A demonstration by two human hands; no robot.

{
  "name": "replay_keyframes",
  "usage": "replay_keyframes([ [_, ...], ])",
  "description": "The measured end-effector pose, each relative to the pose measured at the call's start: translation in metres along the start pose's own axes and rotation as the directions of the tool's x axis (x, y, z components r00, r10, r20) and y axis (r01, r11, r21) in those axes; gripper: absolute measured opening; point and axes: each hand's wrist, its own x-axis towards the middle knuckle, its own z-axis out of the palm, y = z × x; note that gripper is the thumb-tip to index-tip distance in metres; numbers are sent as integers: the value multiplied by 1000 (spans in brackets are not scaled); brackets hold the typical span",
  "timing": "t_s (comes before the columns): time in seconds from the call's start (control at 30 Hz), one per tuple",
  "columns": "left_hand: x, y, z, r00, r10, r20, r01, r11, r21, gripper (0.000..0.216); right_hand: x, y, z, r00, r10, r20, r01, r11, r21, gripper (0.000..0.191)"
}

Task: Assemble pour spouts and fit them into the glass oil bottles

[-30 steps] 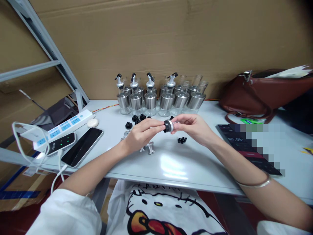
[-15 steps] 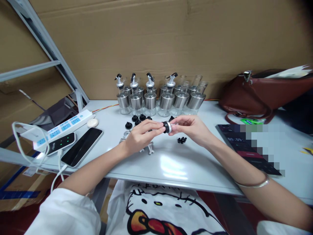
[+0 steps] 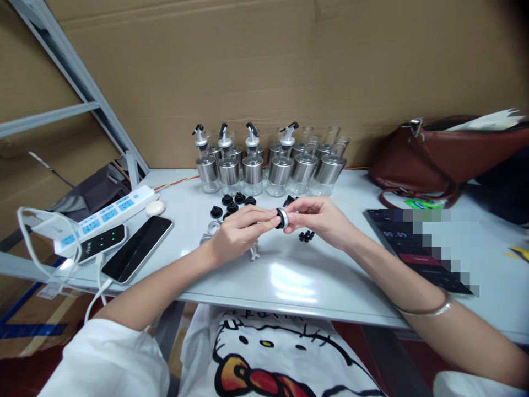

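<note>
Between my two hands is a bottle pourer [image 3: 282,218], a black stopper joined to a silver collar. My left hand [image 3: 242,229] pinches its black end, and the fingers of my right hand [image 3: 322,218] close on its silver side. Under and beside my left hand lie silver spout parts [image 3: 254,252], partly covered. Several black ribbed stoppers [image 3: 232,207] sit just beyond it. Small black caps [image 3: 306,236] are grouped below my right hand, and more black pieces [image 3: 290,199] show behind its fingers.
Rows of glass bottles with steel sleeves [image 3: 253,171] stand at the back; several front ones carry pourers. On the left are a power strip [image 3: 108,215], a phone [image 3: 138,249] and cables. A tablet [image 3: 407,242] and a brown bag [image 3: 450,160] are on the right.
The pourer has turned slightly between my hands, its silver collar now facing me more. My right fingers have shifted a little around it; the bottles and loose parts stay in place.
</note>
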Motion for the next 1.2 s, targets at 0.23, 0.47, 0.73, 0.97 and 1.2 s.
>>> replay_keyframes([
  [0.23,8,-3,-2,999,-40,29,39,998,47,36,1,-3,4,995,-66,-78,51,982,-181,27],
  [0.47,2,-8,2,983,-172,70,167,983,73,39,1,1,7,997,56,-55,-63,989,-137,33],
  [0.73,5,-2,1,960,-225,169,235,971,-42,34,1,6,15,997,61,-46,-63,997,-44,36],
  [0.97,2,0,7,775,-583,242,626,760,-175,40,2,8,14,996,24,-88,-25,1000,-13,38],
  [1.2,2,3,7,703,-648,291,710,655,-257,36,1,10,17,997,51,-58,-53,998,-35,38],
])
